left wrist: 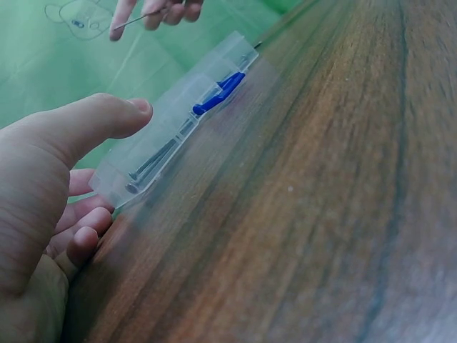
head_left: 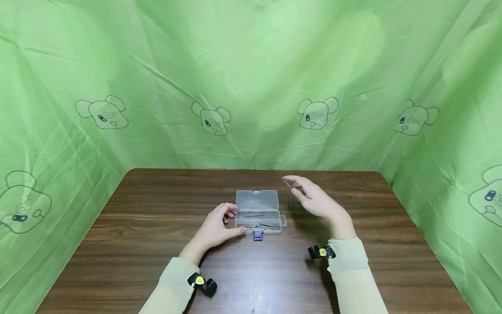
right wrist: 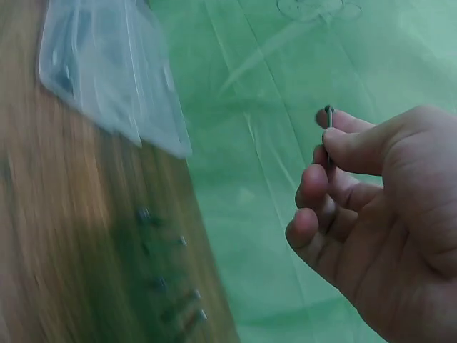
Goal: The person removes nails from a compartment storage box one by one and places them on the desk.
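A clear plastic box (head_left: 257, 201) stands on the table with its lid folded back and a blue latch (head_left: 257, 236) at its front. Several nails (head_left: 269, 226) lie in its compartments. My left hand (head_left: 218, 226) holds the box's left end, thumb at the front corner and curled fingers at the side. Beyond the box's right side, my right hand (head_left: 315, 198) is raised above the table. Between its thumb and forefinger it pinches a thin metal nail (right wrist: 329, 121), head upward in the right wrist view.
Several more nails (head_left: 295, 203) lie in a row on the brown wooden table (head_left: 157, 209), right of the box and partly behind my right hand. Green cloth (head_left: 251, 87) with printed bear faces hangs around the table's back and sides.
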A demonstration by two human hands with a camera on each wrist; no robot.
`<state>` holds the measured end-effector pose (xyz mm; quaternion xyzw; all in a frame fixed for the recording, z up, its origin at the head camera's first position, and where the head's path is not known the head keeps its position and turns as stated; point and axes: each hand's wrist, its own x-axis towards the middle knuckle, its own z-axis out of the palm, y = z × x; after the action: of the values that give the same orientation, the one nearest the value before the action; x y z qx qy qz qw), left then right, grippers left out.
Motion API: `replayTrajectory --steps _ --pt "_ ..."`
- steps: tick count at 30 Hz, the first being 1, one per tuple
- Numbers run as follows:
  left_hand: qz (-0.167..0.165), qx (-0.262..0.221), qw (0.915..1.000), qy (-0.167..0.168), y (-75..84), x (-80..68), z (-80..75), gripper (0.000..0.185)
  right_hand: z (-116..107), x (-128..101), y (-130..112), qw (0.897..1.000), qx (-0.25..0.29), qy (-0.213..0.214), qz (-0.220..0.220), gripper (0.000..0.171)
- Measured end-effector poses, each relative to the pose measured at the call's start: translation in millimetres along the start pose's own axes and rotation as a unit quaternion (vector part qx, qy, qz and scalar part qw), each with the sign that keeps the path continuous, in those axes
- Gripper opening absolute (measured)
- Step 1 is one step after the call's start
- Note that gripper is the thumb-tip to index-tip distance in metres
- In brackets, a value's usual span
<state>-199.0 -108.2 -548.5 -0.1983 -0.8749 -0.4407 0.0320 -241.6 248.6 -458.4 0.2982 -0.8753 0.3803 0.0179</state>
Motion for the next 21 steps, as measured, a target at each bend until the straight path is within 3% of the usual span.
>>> replayTrajectory --steps 9,17,21 --pt "-0.006 0.003 1.0000 0.002 -0.3 -1.2 1.3 0.063 -29 -26 23 0.999 -0.023 0.022 0.043 0.047" --pt "0.001 0.001 1.0000 0.006 -1.0 -0.7 2.3 0.064 -29 -49 65 0.992 -0.027 0.037 0.118 0.047" --pt "0.000 0.004 1.0000 0.005 -0.9 -0.1 2.3 0.064 -28 -51 76 0.988 -0.053 0.017 0.142 0.047"
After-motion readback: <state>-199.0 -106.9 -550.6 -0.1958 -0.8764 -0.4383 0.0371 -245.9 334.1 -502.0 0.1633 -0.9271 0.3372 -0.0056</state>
